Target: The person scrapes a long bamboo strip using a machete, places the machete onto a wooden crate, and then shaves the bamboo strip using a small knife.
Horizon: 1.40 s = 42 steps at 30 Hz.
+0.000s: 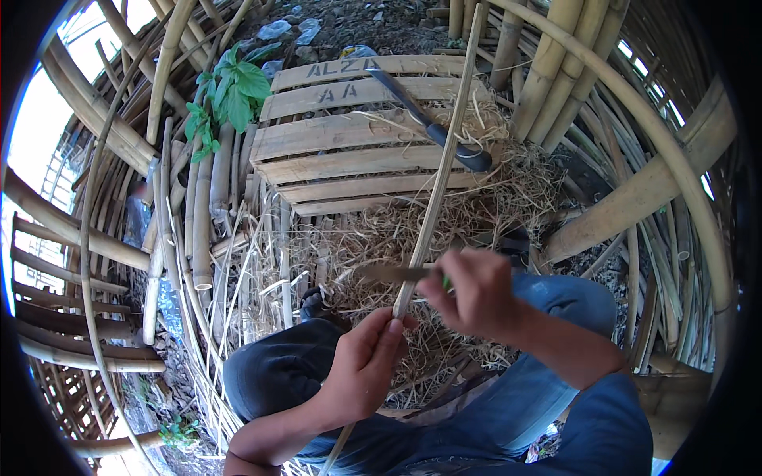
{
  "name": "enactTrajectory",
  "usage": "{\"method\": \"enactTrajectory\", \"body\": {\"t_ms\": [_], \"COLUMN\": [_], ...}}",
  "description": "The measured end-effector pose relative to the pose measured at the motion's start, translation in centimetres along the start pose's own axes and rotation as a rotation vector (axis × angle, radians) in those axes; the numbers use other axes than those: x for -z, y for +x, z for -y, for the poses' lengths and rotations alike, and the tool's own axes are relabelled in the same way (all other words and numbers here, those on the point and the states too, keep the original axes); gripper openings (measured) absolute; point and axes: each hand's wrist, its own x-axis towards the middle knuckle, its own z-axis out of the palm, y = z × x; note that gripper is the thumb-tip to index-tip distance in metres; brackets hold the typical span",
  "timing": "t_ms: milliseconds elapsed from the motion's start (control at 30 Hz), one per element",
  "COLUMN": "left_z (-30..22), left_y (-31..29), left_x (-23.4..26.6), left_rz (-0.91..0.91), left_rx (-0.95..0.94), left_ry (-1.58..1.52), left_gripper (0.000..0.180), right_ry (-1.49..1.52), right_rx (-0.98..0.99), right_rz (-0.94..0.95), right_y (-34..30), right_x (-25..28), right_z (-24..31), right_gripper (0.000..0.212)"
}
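A long pale bamboo strip (435,190) runs from between my knees up past the far side of a wooden slatted crate. My left hand (369,361) is closed round the strip near its lower part, thumb on top. Just above it, my right hand (476,292) grips a knife (393,273) whose blade points left and lies across the strip. The knife's handle is mostly hidden in my fingers, and the blade is a little blurred. A second, larger knife with a dark handle (460,149) rests on the crate (317,143), partly behind the strip.
Curly bamboo shavings (476,210) cover the ground between my legs and the crate's right end. Thick bamboo poles (635,186) stand and lean at the right. Cut canes (202,230) lie at the left beside a green leafy plant (238,89). Plastic scraps (308,32) lie beyond the crate.
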Motion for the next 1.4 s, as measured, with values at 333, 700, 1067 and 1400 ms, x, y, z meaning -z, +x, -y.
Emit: {"method": "enactTrajectory", "body": {"t_ms": [333,700,1067,1400], "left_z": [1.2,0.9,1.1,0.4], "left_y": [0.6,0.4,-0.4,-0.5], "left_x": [0.2,-0.2,-0.1,0.0], "left_rz": [-0.067,-0.158,-0.217,-0.126], "left_rx": [-0.244,-0.426,-0.389,-0.335], "left_ry": [0.31,0.657,0.723,0.52], "left_gripper": [0.014,0.008,0.007,0.011], "right_ry": [1.383,1.306,1.211,1.323], "right_rx": [-0.832,-1.034,-1.082,-0.968], "right_rz": [0.809,0.767,0.426,0.835], "right_y": [1.1,1.7,2.5,0.7], "right_x": [2.1,3.5,4.9,2.9], "right_z": [0.1,-1.6,-5.3,0.0], "right_gripper": [0.029,0.025,0.021,0.027]}}
